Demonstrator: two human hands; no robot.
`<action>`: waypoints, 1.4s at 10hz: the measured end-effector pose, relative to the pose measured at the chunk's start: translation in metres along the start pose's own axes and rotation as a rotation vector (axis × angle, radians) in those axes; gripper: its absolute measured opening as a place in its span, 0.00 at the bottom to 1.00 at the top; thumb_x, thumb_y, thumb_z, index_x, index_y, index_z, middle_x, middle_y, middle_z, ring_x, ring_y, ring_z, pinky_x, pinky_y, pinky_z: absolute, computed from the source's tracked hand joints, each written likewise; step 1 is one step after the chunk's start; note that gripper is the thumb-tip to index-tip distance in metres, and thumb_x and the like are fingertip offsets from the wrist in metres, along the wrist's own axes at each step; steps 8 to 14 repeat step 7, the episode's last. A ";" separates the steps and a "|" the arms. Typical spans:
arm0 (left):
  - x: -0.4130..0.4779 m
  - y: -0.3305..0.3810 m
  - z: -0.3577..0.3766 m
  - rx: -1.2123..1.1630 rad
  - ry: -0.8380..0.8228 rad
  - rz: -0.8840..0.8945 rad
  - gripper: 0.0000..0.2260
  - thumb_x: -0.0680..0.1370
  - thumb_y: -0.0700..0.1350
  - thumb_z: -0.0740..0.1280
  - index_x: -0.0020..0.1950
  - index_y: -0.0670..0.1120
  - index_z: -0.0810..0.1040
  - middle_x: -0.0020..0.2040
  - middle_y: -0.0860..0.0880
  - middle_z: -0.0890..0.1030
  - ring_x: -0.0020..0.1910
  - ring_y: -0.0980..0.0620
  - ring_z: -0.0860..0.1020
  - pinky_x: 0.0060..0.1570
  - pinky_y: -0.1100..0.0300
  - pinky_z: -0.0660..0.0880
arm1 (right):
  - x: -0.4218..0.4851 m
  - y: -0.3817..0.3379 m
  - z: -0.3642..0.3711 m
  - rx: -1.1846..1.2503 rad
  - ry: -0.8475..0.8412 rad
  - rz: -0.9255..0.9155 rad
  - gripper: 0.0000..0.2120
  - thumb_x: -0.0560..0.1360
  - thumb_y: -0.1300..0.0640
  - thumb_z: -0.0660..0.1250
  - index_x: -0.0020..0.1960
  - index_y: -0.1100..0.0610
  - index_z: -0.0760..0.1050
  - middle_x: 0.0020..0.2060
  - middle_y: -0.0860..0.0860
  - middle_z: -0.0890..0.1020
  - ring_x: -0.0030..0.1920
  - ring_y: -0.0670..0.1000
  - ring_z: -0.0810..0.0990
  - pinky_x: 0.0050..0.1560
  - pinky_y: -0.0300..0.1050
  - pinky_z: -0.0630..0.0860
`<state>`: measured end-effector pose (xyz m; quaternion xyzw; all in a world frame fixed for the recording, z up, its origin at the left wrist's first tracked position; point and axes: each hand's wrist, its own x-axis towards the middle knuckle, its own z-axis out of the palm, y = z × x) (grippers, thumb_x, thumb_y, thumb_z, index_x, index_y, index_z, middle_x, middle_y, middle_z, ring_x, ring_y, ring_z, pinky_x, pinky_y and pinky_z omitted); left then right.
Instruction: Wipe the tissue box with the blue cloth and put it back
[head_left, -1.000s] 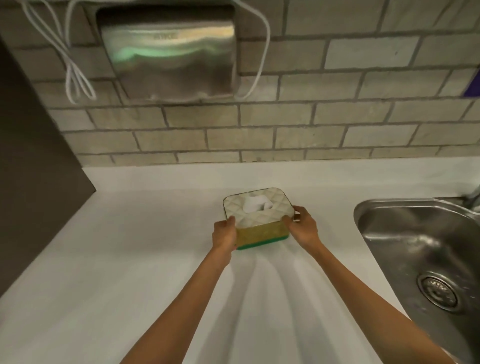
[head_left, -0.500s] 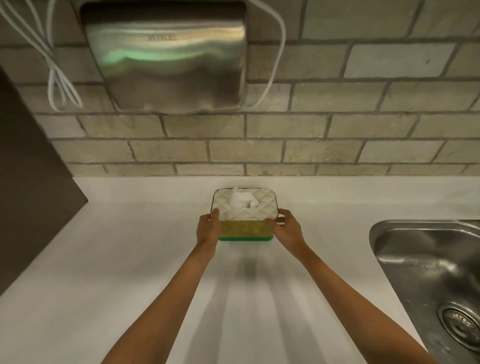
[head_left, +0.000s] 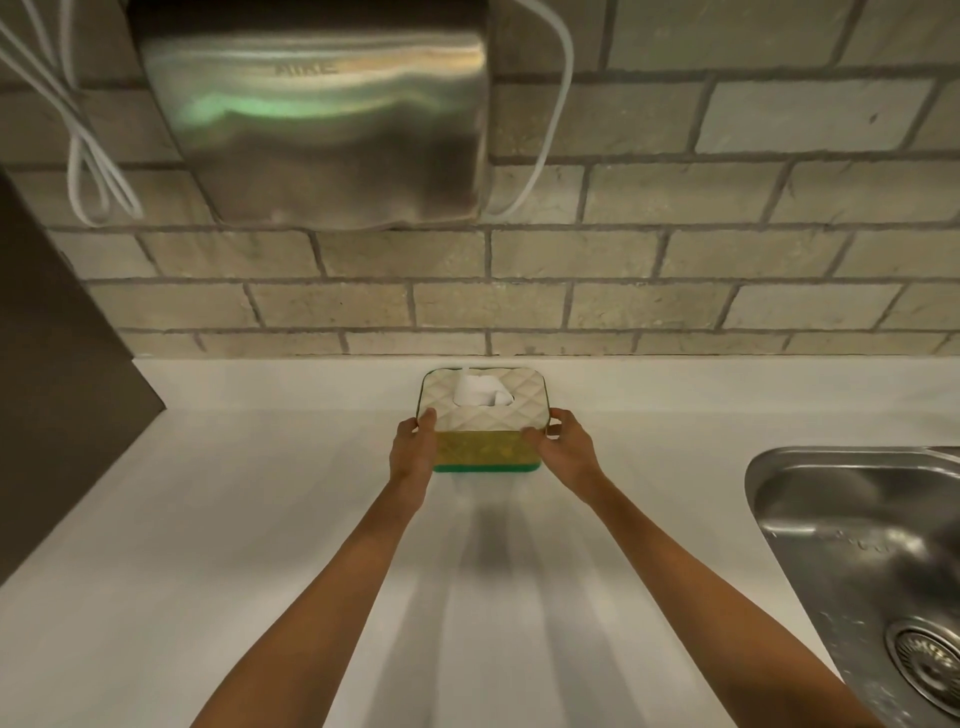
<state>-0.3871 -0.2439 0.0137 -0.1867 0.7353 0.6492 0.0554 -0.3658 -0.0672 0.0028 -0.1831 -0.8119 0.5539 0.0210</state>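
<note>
The tissue box (head_left: 485, 431) has a cream quilted lid, a gold side and a green base, with white tissue poking from its top slot. It sits on the white counter (head_left: 260, 519) close to the brick wall. My left hand (head_left: 413, 447) grips its left end and my right hand (head_left: 563, 449) grips its right end. No blue cloth is in view.
A steel hand dryer (head_left: 322, 119) hangs on the brick wall above the box, with white cables (head_left: 88, 156) looped beside it. A steel sink (head_left: 872, 561) lies to the right. A dark panel (head_left: 57, 364) borders the counter's left.
Both hands have carried the tissue box away from me, toward the wall, and squared it up. The view has tilted up with it.
</note>
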 end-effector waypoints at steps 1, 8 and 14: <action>0.001 0.000 0.000 0.025 -0.020 0.005 0.22 0.80 0.54 0.55 0.69 0.41 0.67 0.67 0.39 0.72 0.65 0.39 0.71 0.67 0.44 0.68 | 0.001 0.000 -0.001 -0.010 -0.011 0.011 0.27 0.73 0.51 0.68 0.68 0.58 0.65 0.61 0.57 0.76 0.59 0.56 0.76 0.50 0.41 0.70; -0.042 0.010 -0.014 0.123 -0.030 0.023 0.26 0.79 0.51 0.59 0.73 0.42 0.59 0.71 0.41 0.67 0.68 0.42 0.68 0.66 0.49 0.69 | -0.034 -0.013 -0.027 -0.098 -0.035 0.024 0.33 0.72 0.47 0.67 0.72 0.57 0.60 0.65 0.58 0.73 0.65 0.57 0.72 0.60 0.45 0.69; -0.042 0.010 -0.014 0.123 -0.030 0.023 0.26 0.79 0.51 0.59 0.73 0.42 0.59 0.71 0.41 0.67 0.68 0.42 0.68 0.66 0.49 0.69 | -0.034 -0.013 -0.027 -0.098 -0.035 0.024 0.33 0.72 0.47 0.67 0.72 0.57 0.60 0.65 0.58 0.73 0.65 0.57 0.72 0.60 0.45 0.69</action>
